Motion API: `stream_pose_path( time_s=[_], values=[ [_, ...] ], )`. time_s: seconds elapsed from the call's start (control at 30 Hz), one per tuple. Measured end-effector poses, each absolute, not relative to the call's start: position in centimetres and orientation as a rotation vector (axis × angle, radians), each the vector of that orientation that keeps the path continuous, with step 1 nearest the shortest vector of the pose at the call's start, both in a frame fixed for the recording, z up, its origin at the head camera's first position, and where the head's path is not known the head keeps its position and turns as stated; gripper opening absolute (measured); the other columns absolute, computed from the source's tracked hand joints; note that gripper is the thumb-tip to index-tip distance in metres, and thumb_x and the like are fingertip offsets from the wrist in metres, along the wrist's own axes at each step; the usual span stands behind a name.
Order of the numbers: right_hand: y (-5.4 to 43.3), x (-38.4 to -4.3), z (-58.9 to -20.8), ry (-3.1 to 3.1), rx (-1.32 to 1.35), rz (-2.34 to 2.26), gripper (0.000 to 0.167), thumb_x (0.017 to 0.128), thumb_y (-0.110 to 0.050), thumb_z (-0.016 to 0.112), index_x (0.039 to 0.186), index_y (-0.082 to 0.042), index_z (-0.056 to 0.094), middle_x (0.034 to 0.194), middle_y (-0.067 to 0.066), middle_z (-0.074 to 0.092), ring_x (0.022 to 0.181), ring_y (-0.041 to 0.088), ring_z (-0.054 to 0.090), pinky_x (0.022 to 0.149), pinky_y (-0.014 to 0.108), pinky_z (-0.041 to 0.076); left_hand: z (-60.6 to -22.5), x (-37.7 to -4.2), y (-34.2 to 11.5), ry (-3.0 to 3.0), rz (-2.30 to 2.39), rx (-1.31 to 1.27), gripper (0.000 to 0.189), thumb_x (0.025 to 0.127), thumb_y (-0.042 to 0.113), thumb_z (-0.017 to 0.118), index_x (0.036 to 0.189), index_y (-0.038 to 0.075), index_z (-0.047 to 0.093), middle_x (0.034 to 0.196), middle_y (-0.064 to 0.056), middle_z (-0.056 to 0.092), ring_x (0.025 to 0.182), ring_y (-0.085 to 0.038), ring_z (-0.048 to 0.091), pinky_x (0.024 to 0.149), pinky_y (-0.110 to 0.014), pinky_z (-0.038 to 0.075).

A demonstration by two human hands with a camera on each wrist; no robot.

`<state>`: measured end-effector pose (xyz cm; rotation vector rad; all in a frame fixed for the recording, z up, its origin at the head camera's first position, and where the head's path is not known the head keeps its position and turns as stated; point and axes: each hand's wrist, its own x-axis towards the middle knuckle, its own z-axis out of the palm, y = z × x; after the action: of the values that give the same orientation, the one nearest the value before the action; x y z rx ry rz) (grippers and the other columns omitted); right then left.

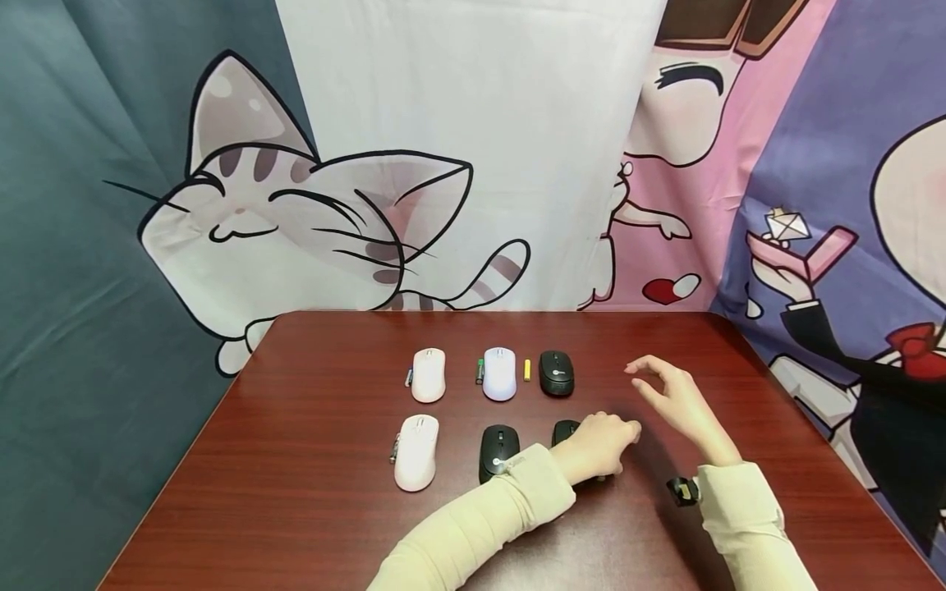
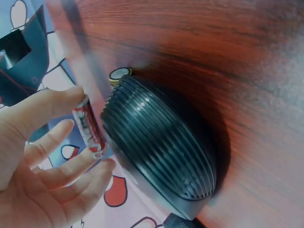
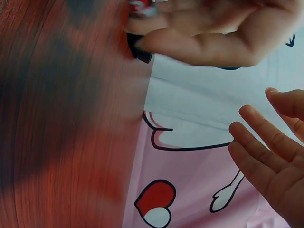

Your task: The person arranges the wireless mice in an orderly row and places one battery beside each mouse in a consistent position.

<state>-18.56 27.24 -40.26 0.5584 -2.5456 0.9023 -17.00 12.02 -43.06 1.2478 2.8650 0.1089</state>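
Note:
My left hand pinches a small red and silver battery between thumb and fingers, beside a black ribbed mouse. In the head view this hand covers most of that black mouse, whose front end shows at its left. Behind the mouse's end, in the left wrist view, stands the round end of a gold-rimmed battery. My right hand hovers over the table to the right, fingers loosely bent, holding nothing. In the right wrist view it appears at the right edge, with the left hand and battery at the top.
Beyond my hands, a white mouse, a lavender mouse and a black mouse form a back row. Small green and yellow cylinders lie between them. Nearer are another white mouse and black mouse.

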Motion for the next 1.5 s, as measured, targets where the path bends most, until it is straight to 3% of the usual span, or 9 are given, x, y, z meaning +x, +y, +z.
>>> stream_pose_path(
  time_s=[0.2, 0.47, 0.83, 0.93, 1.1, 1.3, 1.5],
  values=[
    [26.5, -18.8, -40.2, -2.555, 0.562, 0.902, 0.016, 0.084, 0.002, 0.063, 0.099, -0.005, 0.064, 0.097, 0.010, 0.068, 0.089, 0.013, 0.060, 0.080, 0.013, 0.041, -42.6, -16.8, 10.3, 2.878, 0.147, 1.277, 0.034, 0.072, 0.023, 0.080, 0.101, 0.022, 0.064, 0.088, 0.010, 0.065, 0.077, -0.008, 0.060, 0.063, -0.017, 0.045],
    [24.9, -18.5, -40.0, -2.542, 0.609, 0.903, 0.016, 0.084, 0.002, 0.064, 0.098, -0.006, 0.065, 0.096, 0.009, 0.068, 0.083, 0.015, 0.057, 0.070, 0.019, 0.040, -42.3, -16.7, 7.5, 2.973, 0.163, 1.351, 0.029, 0.072, 0.029, 0.077, 0.095, 0.019, 0.063, 0.081, 0.008, 0.062, 0.071, -0.010, 0.054, 0.060, -0.019, 0.040],
    [22.3, -18.5, -39.3, -2.541, 0.696, 0.894, 0.016, 0.084, 0.000, 0.064, 0.099, -0.007, 0.064, 0.098, 0.007, 0.068, 0.078, 0.008, 0.051, 0.064, 0.025, 0.041, -42.3, -16.6, 3.4, 3.056, 0.316, 1.320, 0.021, 0.074, 0.018, 0.068, 0.085, 0.015, 0.051, 0.068, 0.005, 0.052, 0.062, -0.011, 0.042, 0.058, -0.019, 0.031],
    [21.7, -18.3, -39.4, -2.550, 0.709, 0.900, 0.015, 0.085, -0.001, 0.064, 0.099, -0.007, 0.064, 0.098, 0.005, 0.067, 0.082, 0.011, 0.055, 0.067, 0.024, 0.043, -42.2, -16.3, 2.3, 3.077, 0.359, 1.271, 0.019, 0.074, 0.017, 0.067, 0.084, 0.015, 0.051, 0.069, 0.006, 0.051, 0.063, -0.011, 0.041, 0.058, -0.019, 0.031],
    [20.5, -17.9, -39.7, -2.544, 0.749, 0.911, 0.014, 0.084, -0.002, 0.065, 0.097, -0.008, 0.064, 0.096, 0.005, 0.067, 0.089, 0.018, 0.061, 0.074, 0.034, 0.048, -42.3, -15.7, 0.3, 3.114, 0.398, 1.222, 0.018, 0.072, 0.016, 0.067, 0.080, 0.015, 0.051, 0.068, 0.007, 0.049, 0.063, -0.009, 0.042, 0.060, -0.019, 0.030],
    [19.0, -17.6, -39.7, -2.565, 0.788, 0.897, 0.014, 0.085, -0.004, 0.065, 0.099, -0.008, 0.064, 0.096, 0.004, 0.066, 0.085, 0.015, 0.058, 0.073, 0.031, 0.047, -42.2, -15.2, -2.7, 3.163, 0.463, 1.120, 0.019, 0.067, 0.016, 0.070, 0.076, 0.014, 0.053, 0.066, 0.008, 0.049, 0.064, -0.011, 0.047, 0.057, -0.019, 0.032],
    [17.5, -17.6, -39.6, -2.598, 0.806, 0.936, 0.016, 0.084, -0.002, 0.066, 0.099, -0.007, 0.064, 0.097, 0.004, 0.065, 0.077, 0.015, 0.056, 0.068, 0.027, 0.046, -41.9, -14.9, -5.4, 3.172, 0.599, 0.986, 0.017, 0.071, 0.015, 0.071, 0.080, 0.013, 0.056, 0.073, 0.005, 0.055, 0.069, -0.012, 0.048, 0.059, -0.020, 0.036]
  ],
)
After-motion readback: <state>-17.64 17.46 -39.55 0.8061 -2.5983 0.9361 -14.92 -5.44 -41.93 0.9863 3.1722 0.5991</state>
